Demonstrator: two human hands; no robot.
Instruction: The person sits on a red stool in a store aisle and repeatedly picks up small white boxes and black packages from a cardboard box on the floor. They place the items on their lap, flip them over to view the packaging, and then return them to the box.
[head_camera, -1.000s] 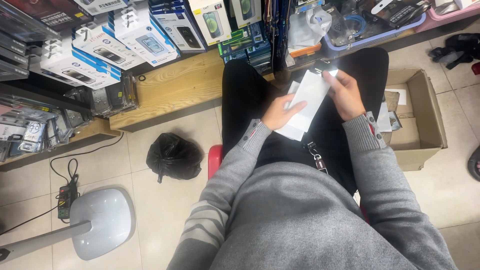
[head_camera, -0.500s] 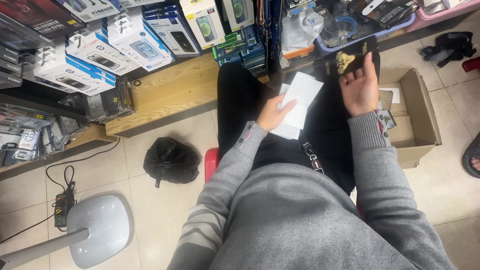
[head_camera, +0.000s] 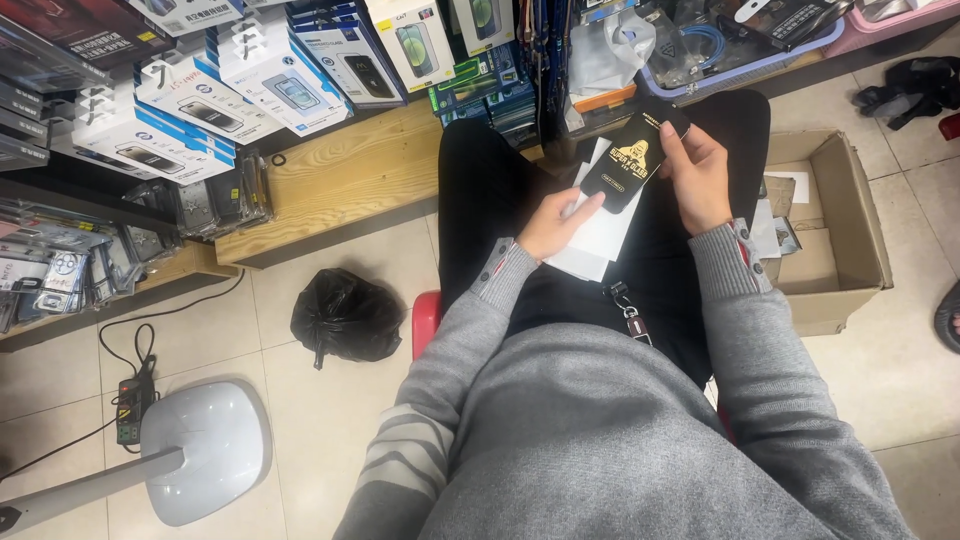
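Head view, hands: we see our right hand (head_camera: 697, 178) closed around the upper edge of a flat black packet (head_camera: 630, 160) with gold print, and our left hand (head_camera: 553, 222) with fingers curled on a stack of white sheets (head_camera: 600, 238) lying on our lap.
Head view, packet: it sits tilted above the white sheets, its lower corner overlapping them near the left thumb.
Head view, progress: we judge the black packet is picked up and brought over the white stack but not yet laid flat or opened; the sheets are gathered in one pile.
Head view, right side: an open cardboard box (head_camera: 850, 230) stands on the floor just beside our right leg, with a few small items inside.
Head view, ahead: a wooden shelf (head_camera: 345, 180) carries boxed phone accessories (head_camera: 240, 95).
Head view, floor: a black plastic bag (head_camera: 345, 318) lies left of our red stool (head_camera: 426, 322); a power strip (head_camera: 133, 410) and a pale lamp base (head_camera: 205, 450) sit further left.
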